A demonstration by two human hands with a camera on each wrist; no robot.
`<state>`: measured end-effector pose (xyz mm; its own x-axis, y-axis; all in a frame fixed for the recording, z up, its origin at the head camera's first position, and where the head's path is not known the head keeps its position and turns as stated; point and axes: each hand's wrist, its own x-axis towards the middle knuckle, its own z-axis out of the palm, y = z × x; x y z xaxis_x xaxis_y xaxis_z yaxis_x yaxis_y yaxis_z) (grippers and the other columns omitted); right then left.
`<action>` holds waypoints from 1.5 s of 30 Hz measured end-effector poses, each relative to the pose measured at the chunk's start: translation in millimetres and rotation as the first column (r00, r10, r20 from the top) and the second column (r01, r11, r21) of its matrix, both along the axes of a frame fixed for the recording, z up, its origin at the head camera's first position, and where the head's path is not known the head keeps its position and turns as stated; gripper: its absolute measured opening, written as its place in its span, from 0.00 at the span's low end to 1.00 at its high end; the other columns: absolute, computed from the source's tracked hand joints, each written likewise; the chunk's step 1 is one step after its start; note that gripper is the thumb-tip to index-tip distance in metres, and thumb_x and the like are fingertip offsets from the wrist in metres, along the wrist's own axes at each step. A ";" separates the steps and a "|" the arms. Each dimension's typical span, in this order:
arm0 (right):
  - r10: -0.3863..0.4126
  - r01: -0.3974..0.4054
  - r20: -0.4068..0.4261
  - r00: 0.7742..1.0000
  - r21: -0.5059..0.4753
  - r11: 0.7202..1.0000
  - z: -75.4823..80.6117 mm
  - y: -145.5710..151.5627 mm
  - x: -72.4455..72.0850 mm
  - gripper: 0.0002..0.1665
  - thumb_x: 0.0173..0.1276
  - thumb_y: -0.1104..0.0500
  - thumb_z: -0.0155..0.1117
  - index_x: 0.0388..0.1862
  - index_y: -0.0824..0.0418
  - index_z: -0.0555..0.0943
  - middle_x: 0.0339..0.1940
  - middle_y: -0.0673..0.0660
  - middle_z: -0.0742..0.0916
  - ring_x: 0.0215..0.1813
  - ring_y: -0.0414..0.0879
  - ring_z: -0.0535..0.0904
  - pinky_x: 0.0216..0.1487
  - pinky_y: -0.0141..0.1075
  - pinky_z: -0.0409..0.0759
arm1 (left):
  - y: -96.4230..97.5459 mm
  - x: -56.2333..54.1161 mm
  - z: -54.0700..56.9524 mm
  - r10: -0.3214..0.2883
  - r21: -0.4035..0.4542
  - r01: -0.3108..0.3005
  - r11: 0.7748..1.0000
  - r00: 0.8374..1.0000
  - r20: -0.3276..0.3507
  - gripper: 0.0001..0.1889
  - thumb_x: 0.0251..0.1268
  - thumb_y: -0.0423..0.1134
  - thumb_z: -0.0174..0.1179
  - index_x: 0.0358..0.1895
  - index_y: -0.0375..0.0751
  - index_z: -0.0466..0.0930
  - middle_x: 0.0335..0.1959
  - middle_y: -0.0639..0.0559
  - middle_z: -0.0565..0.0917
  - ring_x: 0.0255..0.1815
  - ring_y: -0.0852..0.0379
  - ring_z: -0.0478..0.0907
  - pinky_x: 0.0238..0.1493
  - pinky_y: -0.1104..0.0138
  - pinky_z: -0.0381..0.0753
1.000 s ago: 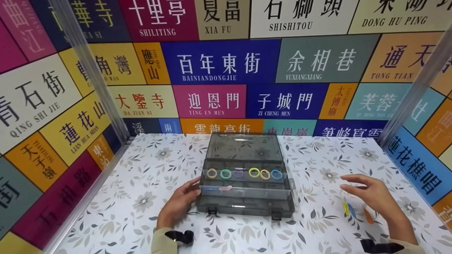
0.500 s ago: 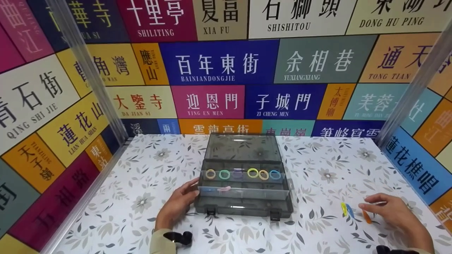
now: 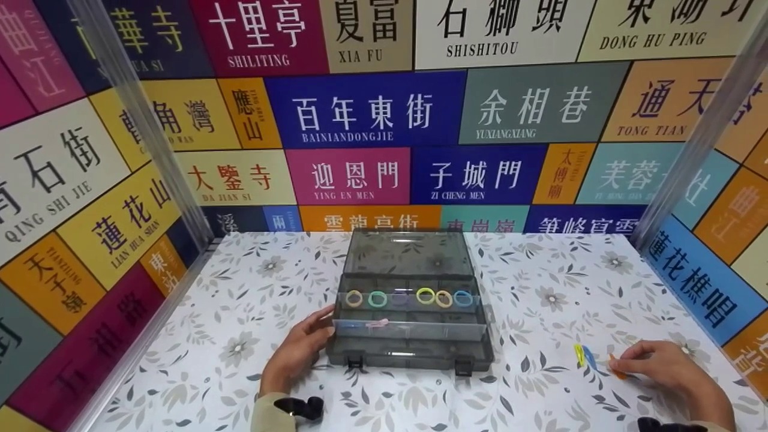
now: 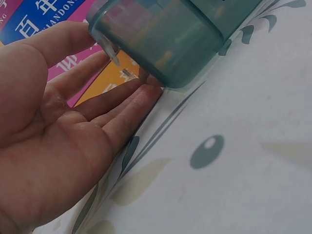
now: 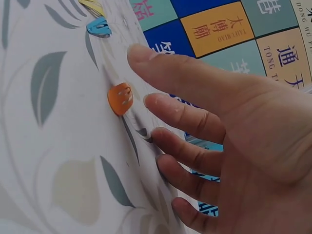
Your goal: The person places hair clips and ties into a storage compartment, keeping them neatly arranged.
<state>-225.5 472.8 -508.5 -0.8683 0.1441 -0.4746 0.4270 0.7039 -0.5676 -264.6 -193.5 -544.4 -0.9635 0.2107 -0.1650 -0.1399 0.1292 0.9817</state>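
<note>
A grey see-through compartment box [image 3: 414, 359] stands on the table with its lid [image 3: 414, 255] raised. My left hand [image 3: 294, 357] rests against its left side; in the left wrist view the fingers touch the box's lower edge. My right hand [image 3: 666, 366] is low on the right by an orange hair clip [image 5: 120, 98]. In the right wrist view its thumb and fingers are spread, with the clip just beyond the fingertips. A blue hair clip [image 3: 590, 358] and a yellow hair clip [image 3: 579, 355] lie side by side left of it.
Inside the box, several coloured rings, among them a green ring [image 3: 371, 302], stand along one row. A pink clip [image 3: 378, 323] and something blue lie in the row before it. Walls with printed signs [image 3: 366, 111] enclose the flower-patterned table [image 3: 528, 396].
My right hand has come down and rightward to the orange hair clip, its fingertips now overlapping it in the head view. The left hand has stayed at the box.
</note>
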 end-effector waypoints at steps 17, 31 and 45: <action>-0.014 0.015 0.045 0.999 -0.015 1.000 -0.7 -8.8 -3.6 0.26 0.55 0.42 0.77 0.41 0.61 0.84 0.39 0.56 0.82 0.45 0.51 0.73 0.41 0.40 0.67 | -0.1 1.8 0.6 -0.023 0.025 0.024 0.999 0.999 -0.040 0.33 0.74 0.43 0.57 0.78 0.45 0.59 0.77 0.32 0.63 0.76 0.35 0.63 0.75 0.44 0.64; -0.011 0.013 0.039 0.999 -0.045 0.999 2.3 -12.2 -2.4 0.25 0.56 0.46 0.78 0.42 0.62 0.82 0.39 0.57 0.80 0.44 0.51 0.72 0.41 0.40 0.68 | 0.3 0.6 1.3 0.013 0.025 -0.012 1.000 1.000 -0.023 0.31 0.74 0.41 0.57 0.77 0.48 0.62 0.77 0.35 0.63 0.76 0.37 0.63 0.76 0.44 0.63; 0.027 -0.027 -0.007 1.000 0.014 1.000 -0.9 -9.4 -6.9 0.18 0.59 0.51 0.75 0.40 0.63 0.84 0.36 0.56 0.84 0.39 0.49 0.74 0.37 0.37 0.71 | 0.8 1.7 0.6 -0.008 0.003 0.008 1.000 0.999 -0.034 0.32 0.75 0.41 0.57 0.78 0.46 0.60 0.76 0.31 0.64 0.75 0.36 0.65 0.74 0.45 0.65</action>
